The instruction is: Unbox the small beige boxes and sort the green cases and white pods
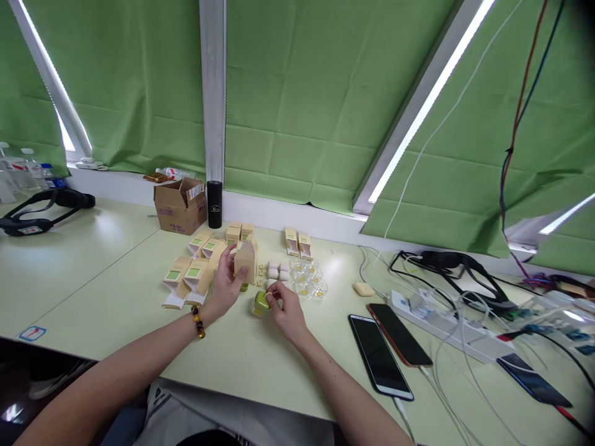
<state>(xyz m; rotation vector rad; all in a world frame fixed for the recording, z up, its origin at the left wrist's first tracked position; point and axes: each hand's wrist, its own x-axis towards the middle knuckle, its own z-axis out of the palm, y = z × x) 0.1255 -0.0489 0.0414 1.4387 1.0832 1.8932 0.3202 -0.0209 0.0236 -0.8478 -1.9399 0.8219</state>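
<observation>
My left hand [223, 286] is closed around a small tan cardboard box [245, 262], held upright above the table. My right hand [290, 314] pinches at the edge of a small green, rounded piece [261, 301] that sits in a clear case low over the table. Another green piece partly shows beneath the left hand's box. Behind my right hand lie pale rounded pieces [277, 271] in rows, small yellow pieces [260, 271] and several clear plastic cases [307, 276]. To the left, open tan boxes with green labels [195, 272] stand close together.
More tan boxes [297, 241] stand farther back. At the back left are a brown carton [180, 210] and a black tumbler [214, 204]. On the right lie two phones [381, 353], a power strip [446, 325], loose cables and black headgear [458, 272].
</observation>
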